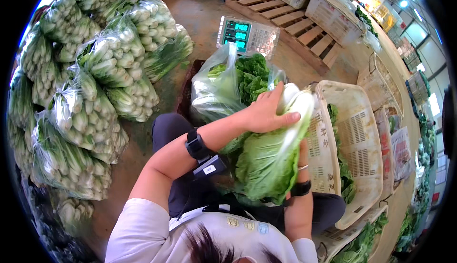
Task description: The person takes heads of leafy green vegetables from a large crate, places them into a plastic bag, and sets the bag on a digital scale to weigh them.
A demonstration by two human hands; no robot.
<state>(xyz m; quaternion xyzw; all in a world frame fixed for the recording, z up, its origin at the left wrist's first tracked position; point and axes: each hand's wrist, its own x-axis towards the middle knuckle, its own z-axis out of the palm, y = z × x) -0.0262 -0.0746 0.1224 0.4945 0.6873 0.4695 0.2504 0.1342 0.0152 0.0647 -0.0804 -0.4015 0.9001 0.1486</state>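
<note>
A leafy Chinese cabbage (271, 163) with a broad white rib lies across the front of my body, its white base up and to the right. My left hand (269, 111) rests on the base, thumb over the rib and fingers along the far side. My right hand (302, 152) is at the cabbage's right edge, mostly hidden behind leaves. Just beyond stands a clear plastic bag (216, 88) of white-stemmed greens, with dark green leaves (251, 79) beside it, over a dark red crate (186, 91). Behind them is a digital scale display (248, 36) with lit figures.
Plastic bags (114, 55) packed with white-stemmed greens are piled at the left. At the right stand a cream plastic crate (357, 134) with leaves inside and another crate (382, 211) of greens. A wooden pallet (296, 23) lies beyond, with boxes (334, 18) on it.
</note>
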